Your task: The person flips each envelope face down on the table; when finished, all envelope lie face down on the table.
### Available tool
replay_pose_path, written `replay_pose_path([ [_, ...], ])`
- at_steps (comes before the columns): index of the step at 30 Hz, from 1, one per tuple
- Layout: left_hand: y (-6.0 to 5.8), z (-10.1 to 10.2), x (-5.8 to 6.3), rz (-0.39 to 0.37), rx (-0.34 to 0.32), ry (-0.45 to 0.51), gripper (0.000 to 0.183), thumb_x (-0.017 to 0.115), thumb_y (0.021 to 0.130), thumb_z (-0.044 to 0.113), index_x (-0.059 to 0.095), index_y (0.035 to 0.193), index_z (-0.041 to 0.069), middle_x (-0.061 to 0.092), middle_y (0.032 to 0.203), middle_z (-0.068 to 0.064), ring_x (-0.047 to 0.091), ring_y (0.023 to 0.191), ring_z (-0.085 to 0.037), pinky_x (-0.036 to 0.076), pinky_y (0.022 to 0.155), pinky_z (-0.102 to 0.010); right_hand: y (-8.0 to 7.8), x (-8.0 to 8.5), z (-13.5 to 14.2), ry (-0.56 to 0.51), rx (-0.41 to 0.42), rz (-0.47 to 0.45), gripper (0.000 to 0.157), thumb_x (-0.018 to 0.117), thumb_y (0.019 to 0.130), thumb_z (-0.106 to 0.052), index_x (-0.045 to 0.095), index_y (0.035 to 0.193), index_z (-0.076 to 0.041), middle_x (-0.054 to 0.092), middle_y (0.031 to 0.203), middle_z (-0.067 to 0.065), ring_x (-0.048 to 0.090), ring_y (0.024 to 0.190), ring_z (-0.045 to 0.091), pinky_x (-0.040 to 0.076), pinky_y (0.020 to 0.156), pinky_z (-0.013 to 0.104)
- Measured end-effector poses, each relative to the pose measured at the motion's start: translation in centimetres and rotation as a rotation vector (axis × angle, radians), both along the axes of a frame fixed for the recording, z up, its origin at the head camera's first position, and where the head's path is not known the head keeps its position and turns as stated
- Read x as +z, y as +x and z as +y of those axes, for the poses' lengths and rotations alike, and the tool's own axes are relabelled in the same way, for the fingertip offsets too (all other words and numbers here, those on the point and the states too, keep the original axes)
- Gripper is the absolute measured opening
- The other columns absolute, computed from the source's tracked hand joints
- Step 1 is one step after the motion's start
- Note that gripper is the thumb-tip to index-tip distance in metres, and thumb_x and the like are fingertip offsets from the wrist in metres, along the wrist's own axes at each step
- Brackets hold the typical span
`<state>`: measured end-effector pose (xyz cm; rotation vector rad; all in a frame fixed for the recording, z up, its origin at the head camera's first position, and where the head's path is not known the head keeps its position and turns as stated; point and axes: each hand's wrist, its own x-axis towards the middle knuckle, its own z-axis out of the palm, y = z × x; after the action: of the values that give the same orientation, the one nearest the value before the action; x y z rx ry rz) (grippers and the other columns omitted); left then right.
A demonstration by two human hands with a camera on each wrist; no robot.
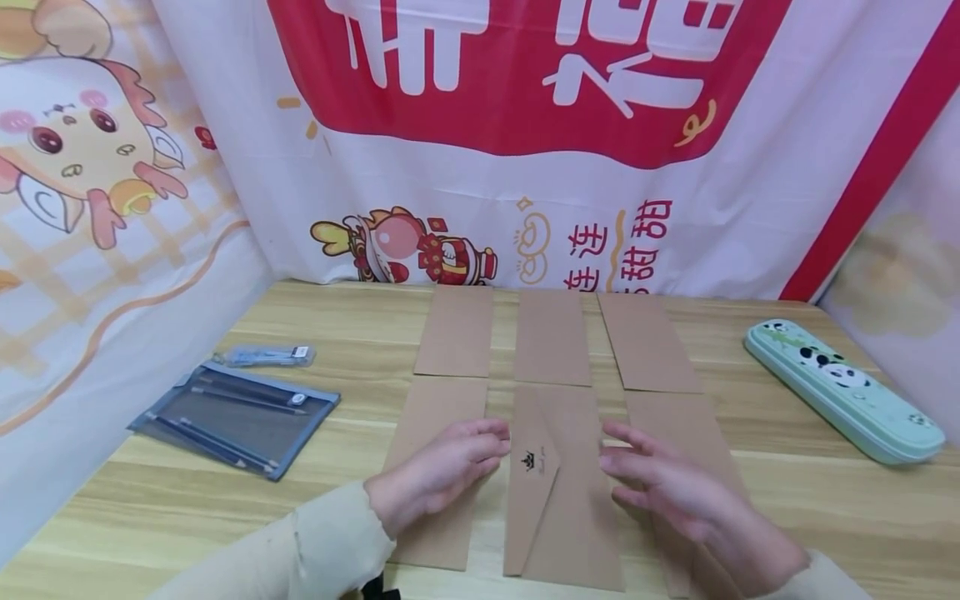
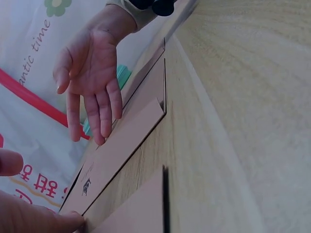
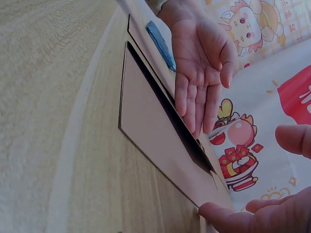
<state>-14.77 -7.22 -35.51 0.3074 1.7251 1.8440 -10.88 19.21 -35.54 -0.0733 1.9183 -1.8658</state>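
Note:
A brown paper envelope point(image 1: 577, 492) lies at the front middle, its pointed flap with a black crown print turned up. My left hand point(image 1: 450, 462) is at its left edge, over the front left envelope point(image 1: 431, 533), fingers extended with the palm turned inward. On the opposite side, my right hand point(image 1: 667, 479) hovers by the right edge, its fingers loosely spread and the front right envelope point(image 1: 690, 425) beneath it. In the left wrist view, a fingertip point(image 2: 73, 221) is right at the crown-printed envelope's edge. Neither hand grips anything.
Three more envelopes, including the back middle one point(image 1: 553, 337), form a row behind. Left of them lie a blue mesh pouch point(image 1: 247, 412) with pencils and a small light-blue packet point(image 1: 270, 356). A mint panda pencil case point(image 1: 847, 392) sits at right. Printed cloth point(image 1: 420, 175) hangs behind the table.

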Motion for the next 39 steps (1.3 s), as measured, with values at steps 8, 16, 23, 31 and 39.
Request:
replay_pose_path([
  [8, 0.1, 0.3, 0.1, -0.001, 0.049, 0.006, 0.059, 0.047, 0.089, 0.005, 0.021, 0.137, -0.017, 0.024, 0.143, -0.033, 0.022, 0.135, -0.042, 0.019, 0.112, -0.048, -0.2, -0.4, -0.4, -0.041, 0.021, 0.017, 0.071, 0.051, 0.092, -0.015, 0.007, 0.144, 0.006, 0.014, 0.145, 0.034, 0.022, 0.133, 0.043, 0.033, 0.105, 0.052],
  [16, 0.7, 0.1, 0.2, 0.074, 0.124, -0.041, 0.054, 0.048, 0.088, 0.003, 0.028, 0.134, -0.016, 0.032, 0.141, -0.031, 0.032, 0.131, -0.04, 0.025, 0.11, -0.048, -0.3, -0.6, -0.7, -0.053, 0.048, 0.021, 0.069, 0.05, 0.093, -0.016, 0.01, 0.142, 0.008, 0.014, 0.145, 0.035, 0.022, 0.133, 0.043, 0.032, 0.106, 0.05],
  [23, 0.9, -0.7, -0.1, 0.159, 0.178, -0.097, 0.053, 0.051, 0.086, 0.0, 0.032, 0.134, -0.015, 0.035, 0.139, -0.03, 0.037, 0.129, -0.039, 0.029, 0.108, -0.046, -0.5, -0.6, -1.7, -0.064, 0.057, 0.025, 0.069, 0.052, 0.093, -0.018, 0.013, 0.142, 0.009, 0.015, 0.145, 0.035, 0.02, 0.134, 0.045, 0.033, 0.106, 0.048],
  [31, 1.3, -2.2, -0.5, 0.192, 0.252, -0.141, 0.052, 0.05, 0.086, -0.001, 0.033, 0.133, -0.015, 0.037, 0.138, -0.03, 0.04, 0.127, -0.039, 0.034, 0.105, -0.044, -0.7, -0.6, -3.3, -0.083, 0.066, 0.015, 0.068, 0.055, 0.092, -0.019, 0.018, 0.141, 0.009, 0.018, 0.145, 0.034, 0.022, 0.134, 0.044, 0.037, 0.104, 0.044],
  [39, 1.6, -3.1, 0.4, 0.238, 0.357, -0.139, 0.048, 0.052, 0.083, -0.005, 0.042, 0.129, -0.012, 0.051, 0.126, -0.025, 0.049, 0.117, -0.034, 0.045, 0.097, -0.03, -1.2, -0.6, -4.9, -0.105, 0.076, 0.002, 0.067, 0.056, 0.091, -0.02, 0.02, 0.14, 0.009, 0.02, 0.145, 0.034, 0.025, 0.133, 0.043, 0.037, 0.104, 0.044],
])
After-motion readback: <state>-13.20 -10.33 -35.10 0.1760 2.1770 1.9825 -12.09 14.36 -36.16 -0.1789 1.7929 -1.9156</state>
